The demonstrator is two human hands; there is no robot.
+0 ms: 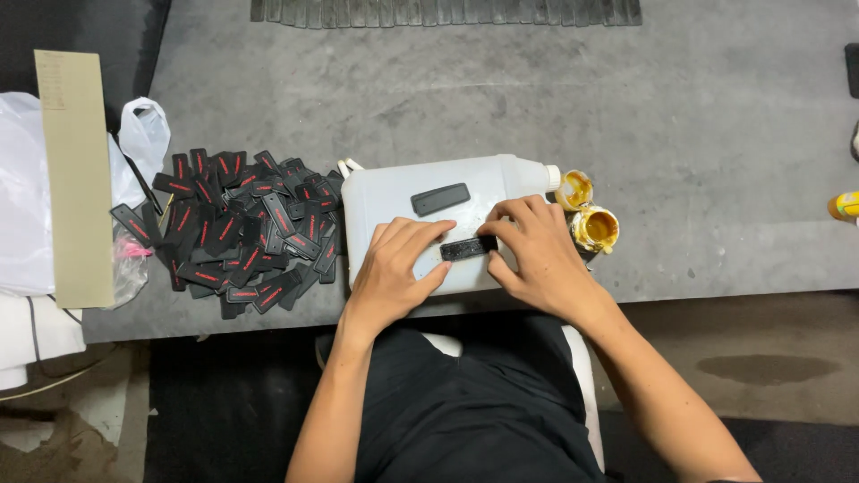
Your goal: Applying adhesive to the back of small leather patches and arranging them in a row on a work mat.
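The person is sitting at a grey counter (716, 134) and pressing a small black strip (468, 248) against the flat side of a white plastic jug (394, 201) that is lying on its side. The strip's long axis is running left to right, level with the counter's near edge, and it is sitting between the two hands. The left hand (400, 264) is lying flat, its fingertips resting on the strip's left end rather than closing round it. The right hand (533, 243) is pinching the right end, thumb below and fingers above, so its grip is clamped on the strip, though how firmly is hard to judge from above. Both hands are touching it, neither clearly nearer. A second black strip (440, 199) is lying loose on the jug just beyond the first, tilted slightly. To the jug's left a heap of black tabs with red marks (237, 233) is spreading over the counter, well apart from the hands. Just right of the jug's cap, two open pots of yellow paste (591, 215) are standing close to the right hand.
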